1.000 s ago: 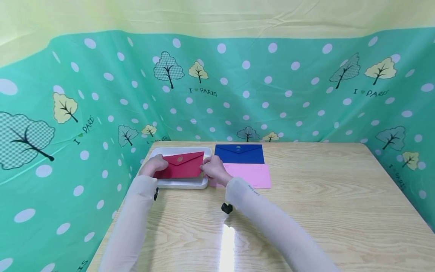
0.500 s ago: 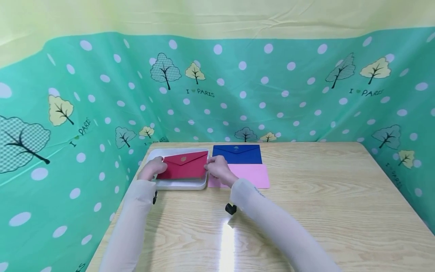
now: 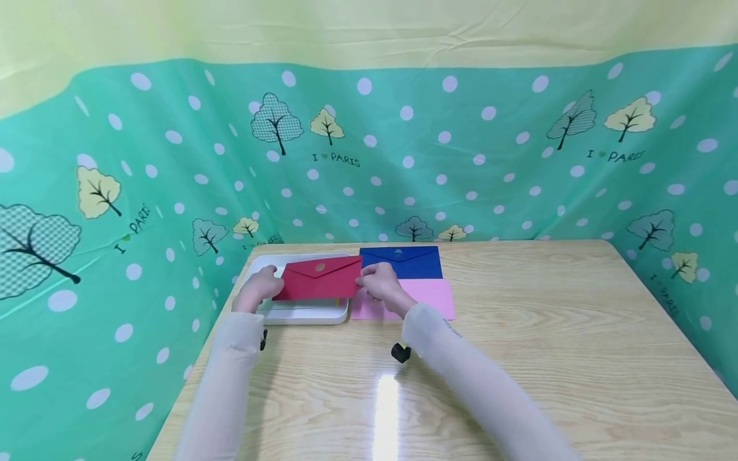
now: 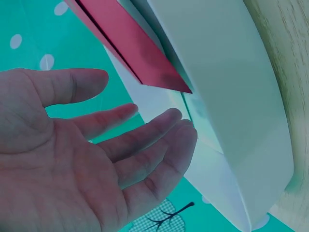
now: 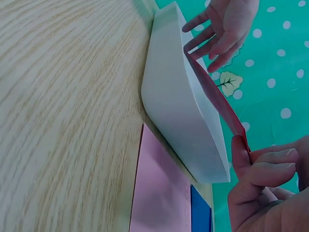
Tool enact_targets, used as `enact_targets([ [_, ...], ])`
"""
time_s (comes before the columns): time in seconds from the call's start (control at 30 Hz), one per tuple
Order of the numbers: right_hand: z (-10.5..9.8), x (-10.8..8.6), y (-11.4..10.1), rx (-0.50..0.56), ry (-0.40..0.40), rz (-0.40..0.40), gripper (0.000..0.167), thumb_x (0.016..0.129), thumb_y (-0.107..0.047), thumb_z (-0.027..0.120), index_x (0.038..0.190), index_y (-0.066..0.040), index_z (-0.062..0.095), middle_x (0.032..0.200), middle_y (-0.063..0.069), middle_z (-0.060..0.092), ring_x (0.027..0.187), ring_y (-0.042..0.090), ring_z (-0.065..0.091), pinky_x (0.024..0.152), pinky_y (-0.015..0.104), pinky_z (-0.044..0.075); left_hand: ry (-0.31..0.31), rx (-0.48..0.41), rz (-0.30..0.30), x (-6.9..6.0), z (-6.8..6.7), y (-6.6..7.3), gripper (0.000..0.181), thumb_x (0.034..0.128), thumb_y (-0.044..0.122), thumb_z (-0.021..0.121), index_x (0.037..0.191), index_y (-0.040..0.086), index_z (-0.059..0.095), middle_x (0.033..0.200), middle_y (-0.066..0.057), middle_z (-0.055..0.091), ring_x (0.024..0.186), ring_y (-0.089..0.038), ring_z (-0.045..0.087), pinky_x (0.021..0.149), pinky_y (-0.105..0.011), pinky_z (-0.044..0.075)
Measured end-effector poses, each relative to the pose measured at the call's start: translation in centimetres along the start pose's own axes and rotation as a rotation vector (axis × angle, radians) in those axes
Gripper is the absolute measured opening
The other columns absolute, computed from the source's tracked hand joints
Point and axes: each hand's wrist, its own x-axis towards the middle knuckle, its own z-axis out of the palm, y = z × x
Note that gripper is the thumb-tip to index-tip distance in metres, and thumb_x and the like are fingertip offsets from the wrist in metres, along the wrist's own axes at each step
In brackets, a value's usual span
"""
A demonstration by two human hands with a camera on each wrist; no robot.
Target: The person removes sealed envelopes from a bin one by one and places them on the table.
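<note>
A red envelope (image 3: 319,278) with a pointed flap and a round seal is tilted above the white tray (image 3: 305,317). My right hand (image 3: 385,285) pinches its right end between thumb and fingers, plainly seen in the right wrist view. At the envelope's left end is my left hand (image 3: 258,287). In the left wrist view this hand (image 4: 111,140) has its fingers spread and loosely bent, apart from the red envelope (image 4: 140,48). Something pale with a dark line, and a bit of yellow, shows inside the tray; its kind is unclear.
To the right of the tray a blue envelope (image 3: 403,264) lies at the table's back edge. A pink envelope (image 3: 435,298) lies in front of it, partly behind my right hand. A green dotted curtain (image 3: 461,147) encloses the wooden table (image 3: 548,352) at the back and sides.
The red envelope has shifted right with my right hand, its right end now past the tray's right rim. My left hand stays near the tray's left side as the envelope's left end slides away.
</note>
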Motion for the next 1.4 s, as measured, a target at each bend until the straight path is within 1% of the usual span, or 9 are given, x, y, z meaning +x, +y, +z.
enact_targets([
  [0.13, -0.5, 0.1, 0.2, 0.001, 0.021, 0.008, 0.027, 0.101, -0.005, 0.067, 0.127, 0.001, 0.07, 0.095, 0.008, 0.075, 0.049, 0.012, 0.038, 0.049, 0.026, 0.03, 0.017, -0.004, 0.029, -0.3, 0.1, 0.1, 0.064, 0.1041, 0.017, 0.039, 0.158, -0.013, 0.024, 0.159, -0.037, 0.032, 0.134, -0.05, 0.045, 0.103, -0.058, 0.047],
  [0.23, -0.9, 0.0, 0.4, 0.01, 0.018, 0.014, 0.028, 0.101, -0.004, 0.067, 0.128, 0.001, 0.07, 0.095, 0.009, 0.075, 0.047, 0.011, 0.036, 0.048, 0.026, 0.028, 0.024, -0.008, 0.035, -0.5, 0.1, 0.3, 0.064, 0.1036, 0.017, 0.04, 0.158, -0.013, 0.025, 0.159, -0.037, 0.033, 0.133, -0.049, 0.046, 0.103, -0.058, 0.047],
  [0.43, -1.6, -0.5, 0.5, 0.027, 0.003, 0.012, 0.027, 0.101, -0.004, 0.066, 0.128, 0.001, 0.07, 0.096, 0.009, 0.076, 0.046, 0.011, 0.037, 0.05, 0.028, 0.028, 0.022, -0.027, 0.014, -0.6, 0.9, 0.5, 0.061, 0.1058, 0.018, 0.04, 0.157, -0.013, 0.029, 0.155, -0.037, 0.038, 0.126, -0.048, 0.051, 0.094, -0.055, 0.053],
  [0.53, -2.1, -0.7, 0.6, 0.041, 0.005, 0.016, 0.026, 0.101, -0.004, 0.066, 0.125, 0.001, 0.071, 0.095, 0.01, 0.075, 0.046, 0.01, 0.036, 0.051, 0.029, 0.029, 0.023, -0.043, 0.021, -0.4, 1.4, 0.6, 0.059, 0.1069, 0.018, 0.042, 0.155, -0.015, 0.032, 0.152, -0.037, 0.042, 0.124, -0.046, 0.053, 0.091, -0.053, 0.055],
  [0.7, -2.9, -0.6, 1.3, 0.032, 0.02, 0.024, 0.027, 0.1, -0.004, 0.067, 0.127, 0.001, 0.071, 0.094, 0.01, 0.075, 0.046, 0.01, 0.036, 0.049, 0.028, 0.028, 0.016, -0.061, 0.035, -0.3, 2.1, 1.1, 0.055, 0.107, 0.017, 0.045, 0.151, -0.016, 0.038, 0.147, -0.036, 0.048, 0.122, -0.044, 0.056, 0.09, -0.051, 0.057],
  [0.83, -3.5, -0.6, 1.6, 0.012, 0.029, 0.024, 0.03, 0.1, -0.005, 0.068, 0.129, 0.0, 0.071, 0.095, 0.009, 0.076, 0.048, 0.011, 0.037, 0.052, 0.031, 0.029, 0.01, -0.072, 0.033, -0.4, 2.4, 1.5, 0.055, 0.107, 0.016, 0.047, 0.152, -0.015, 0.038, 0.147, -0.035, 0.049, 0.119, -0.042, 0.058, 0.091, -0.05, 0.056],
  [1.03, -4.1, -0.6, 2.1, 0.016, 0.057, 0.025, 0.031, 0.098, -0.005, 0.068, 0.127, 0.0, 0.073, 0.095, 0.009, 0.076, 0.048, 0.011, 0.035, 0.052, 0.03, 0.028, 0.027, -0.069, 0.08, -0.5, 3.1, 1.6, 0.054, 0.1059, 0.015, 0.05, 0.15, -0.015, 0.041, 0.142, -0.035, 0.055, 0.109, -0.039, 0.061, 0.087, -0.047, 0.055],
  [1.23, -5.0, -0.7, 2.9, 0.0, 0.091, 0.026, 0.028, 0.097, -0.008, 0.069, 0.125, -0.002, 0.075, 0.099, 0.01, 0.074, 0.053, 0.013, 0.041, 0.054, 0.03, 0.032, 0.039, -0.078, 0.121, -0.7, 3.7, 1.9, 0.053, 0.1051, 0.013, 0.054, 0.147, -0.017, 0.044, 0.135, -0.034, 0.059, 0.112, -0.041, 0.062, 0.097, -0.053, 0.052],
  [1.4, -5.7, -0.6, 3.6, -0.024, 0.106, 0.018, 0.028, 0.098, -0.01, 0.069, 0.123, -0.002, 0.076, 0.104, 0.01, 0.074, 0.066, 0.02, 0.056, 0.053, 0.026, 0.036, 0.049, -0.106, 0.138, -0.9, 4.2, 2.2, 0.049, 0.105, 0.01, 0.054, 0.145, -0.018, 0.047, 0.13, -0.034, 0.062, 0.114, -0.042, 0.062, 0.1, -0.054, 0.05],
])
